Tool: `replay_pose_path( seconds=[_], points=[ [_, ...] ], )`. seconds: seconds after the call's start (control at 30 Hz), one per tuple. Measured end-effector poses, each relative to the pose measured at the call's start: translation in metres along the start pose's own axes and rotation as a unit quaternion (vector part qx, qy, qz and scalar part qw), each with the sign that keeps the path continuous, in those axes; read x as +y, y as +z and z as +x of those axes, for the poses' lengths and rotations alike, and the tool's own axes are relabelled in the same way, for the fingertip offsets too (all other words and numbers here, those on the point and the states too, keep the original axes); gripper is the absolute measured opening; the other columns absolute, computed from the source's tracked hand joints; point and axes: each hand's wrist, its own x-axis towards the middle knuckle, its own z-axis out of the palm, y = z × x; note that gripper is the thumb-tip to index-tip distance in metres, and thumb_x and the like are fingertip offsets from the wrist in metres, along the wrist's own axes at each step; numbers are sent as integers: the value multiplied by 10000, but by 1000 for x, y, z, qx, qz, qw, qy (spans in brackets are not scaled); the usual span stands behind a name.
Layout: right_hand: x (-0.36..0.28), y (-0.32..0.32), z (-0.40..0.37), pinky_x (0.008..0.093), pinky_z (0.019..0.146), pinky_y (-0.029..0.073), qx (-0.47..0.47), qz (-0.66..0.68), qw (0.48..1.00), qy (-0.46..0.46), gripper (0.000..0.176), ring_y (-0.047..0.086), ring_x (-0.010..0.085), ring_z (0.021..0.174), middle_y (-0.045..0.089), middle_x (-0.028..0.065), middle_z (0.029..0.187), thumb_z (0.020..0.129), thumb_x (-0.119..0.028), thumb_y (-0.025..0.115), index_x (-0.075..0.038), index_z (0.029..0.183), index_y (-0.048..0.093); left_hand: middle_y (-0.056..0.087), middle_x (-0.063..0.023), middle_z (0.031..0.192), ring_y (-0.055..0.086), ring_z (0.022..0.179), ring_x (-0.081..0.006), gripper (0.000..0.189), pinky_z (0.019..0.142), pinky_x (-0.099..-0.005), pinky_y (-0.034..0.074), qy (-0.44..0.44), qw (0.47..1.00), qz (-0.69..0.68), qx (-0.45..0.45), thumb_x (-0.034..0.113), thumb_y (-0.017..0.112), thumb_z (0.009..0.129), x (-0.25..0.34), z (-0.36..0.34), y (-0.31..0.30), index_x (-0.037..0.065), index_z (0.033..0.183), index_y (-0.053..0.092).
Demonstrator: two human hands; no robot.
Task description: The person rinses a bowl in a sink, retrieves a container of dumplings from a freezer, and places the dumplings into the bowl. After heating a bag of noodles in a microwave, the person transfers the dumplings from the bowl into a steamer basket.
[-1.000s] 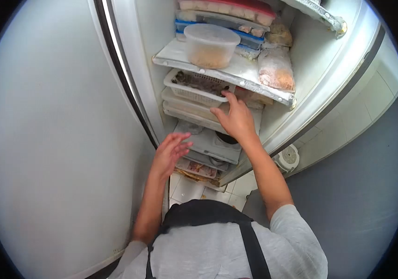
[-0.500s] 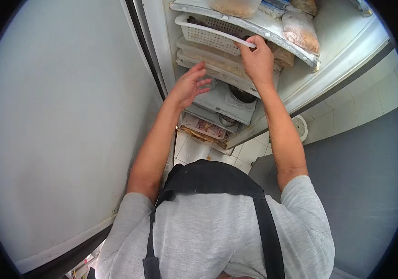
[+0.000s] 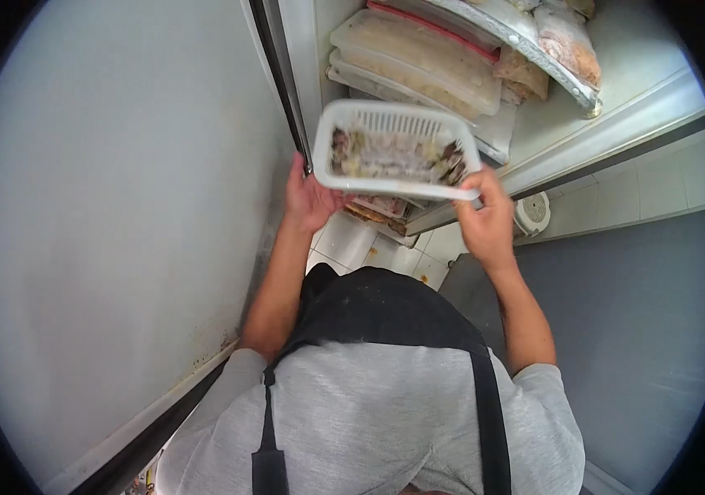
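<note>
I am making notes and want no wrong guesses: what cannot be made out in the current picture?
All in the head view:
Contents of the white basket: blurred; kind unclear.
Left hand: fingers blurred near the basket's corner; contact uncertain.
Shelf behind the basket: mostly hidden by it.
Upper shelf: cut off by the top edge.

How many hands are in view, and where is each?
2: the right hand grips the white basket at its near right corner; the left hand is by the near left corner, contact unclear.
</note>
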Motion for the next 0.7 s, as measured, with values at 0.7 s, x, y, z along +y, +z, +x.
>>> replay_pose_path(
  seconds=[0.7],
  points=[
    [186, 108, -187, 324, 718, 576, -251, 208, 665, 672, 467, 696, 170, 869, 709, 94, 1030, 944, -96, 704, -5, 1348, 488, 677, -156, 1297, 629, 1205, -247, 686, 1053, -371, 480, -187, 915, 296, 201, 232, 812, 903, -102, -59, -174, -29, 1458, 505]
  ],
)
